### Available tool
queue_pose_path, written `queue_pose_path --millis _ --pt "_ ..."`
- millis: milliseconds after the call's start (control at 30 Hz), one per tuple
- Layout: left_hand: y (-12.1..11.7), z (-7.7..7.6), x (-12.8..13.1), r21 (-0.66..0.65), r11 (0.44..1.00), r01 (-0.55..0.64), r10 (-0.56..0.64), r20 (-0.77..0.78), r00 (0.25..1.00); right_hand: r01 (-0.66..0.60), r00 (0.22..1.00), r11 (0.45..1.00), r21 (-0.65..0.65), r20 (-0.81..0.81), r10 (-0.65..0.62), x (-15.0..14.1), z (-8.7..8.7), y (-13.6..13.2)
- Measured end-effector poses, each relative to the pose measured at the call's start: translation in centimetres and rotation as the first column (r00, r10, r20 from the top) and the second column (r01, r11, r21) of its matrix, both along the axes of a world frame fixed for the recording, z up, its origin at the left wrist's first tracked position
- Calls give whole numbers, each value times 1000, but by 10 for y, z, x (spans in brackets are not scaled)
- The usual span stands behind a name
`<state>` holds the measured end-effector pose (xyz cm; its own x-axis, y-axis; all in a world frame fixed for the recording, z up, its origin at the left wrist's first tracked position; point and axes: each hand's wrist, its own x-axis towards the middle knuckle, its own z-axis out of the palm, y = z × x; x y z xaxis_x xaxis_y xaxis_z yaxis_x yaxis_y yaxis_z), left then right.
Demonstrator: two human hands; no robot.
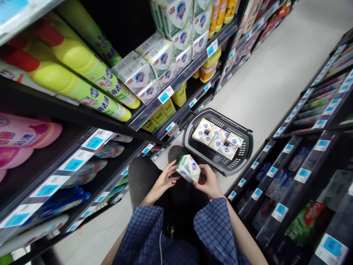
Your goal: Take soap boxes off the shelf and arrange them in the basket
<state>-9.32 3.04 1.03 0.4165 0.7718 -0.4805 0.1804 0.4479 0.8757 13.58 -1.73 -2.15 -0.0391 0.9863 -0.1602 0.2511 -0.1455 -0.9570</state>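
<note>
A small white and green soap box (188,168) is held above my lap, tilted, in my right hand (209,181). The fingers and thumb of that hand close on its right side. My left hand (166,178) is just left of the box, fingers curved and apart; whether a fingertip brushes the box I cannot tell. Beyond my knees, a black shopping basket (218,165) stands on the floor. Inside it lie several soap boxes (216,134) in white, green and yellow, grouped together.
On the left shelf are stacked soap boxes (162,55) and yellow bottles with red caps (74,55). Yellow AXE packs (159,116) are one shelf lower. The right shelf (292,176) holds toothpaste, including a green Colgate pack (306,221). Pale floor (275,62) runs between the shelves.
</note>
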Motion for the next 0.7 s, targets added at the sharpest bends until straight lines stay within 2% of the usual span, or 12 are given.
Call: queue_pose_path --millis 67,167,233,267,300,367,400,433,467,500,533,700 --pt "4 10 8 -25 997 -72 74 110 991 -92 992 991 100 100 82 -3 7 13" --pt "3 1 0 -37 978 -204 207 83 975 -60 964 985 161 265 16 39 -3 49" --pt "-5 -15 -19 90 967 -238 249 -135 959 44 901 991 128 423 -95 87 -20 82" --pt "-12 -24 -31 199 957 -208 263 -310 914 82 842 990 113 524 -130 111 -29 99" --pt "-20 -33 -44 303 944 -128 273 -505 819 101 769 991 91 624 -136 134 -38 116" --pt "-40 -49 -70 385 922 46 309 -802 512 113 608 994 -3 791 -67 169 -54 144" --pt "-51 -56 -82 373 923 97 318 -879 354 106 534 993 -53 845 -12 180 -60 155" --pt "-62 -62 -92 350 930 116 317 -920 230 92 471 991 -98 881 43 187 -66 163" --pt "-71 -68 -101 332 936 114 315 -938 144 74 421 988 -134 903 91 191 -71 169" --pt "-79 -73 -108 320 942 97 311 -945 99 57 383 985 -161 915 128 192 -76 174" --pt "-85 -77 -114 315 947 71 308 -947 94 44 356 982 -183 921 156 192 -82 176" --pt "-93 -88 -124 308 950 -41 309 -924 225 56 321 967 -247 922 217 193 -109 182"
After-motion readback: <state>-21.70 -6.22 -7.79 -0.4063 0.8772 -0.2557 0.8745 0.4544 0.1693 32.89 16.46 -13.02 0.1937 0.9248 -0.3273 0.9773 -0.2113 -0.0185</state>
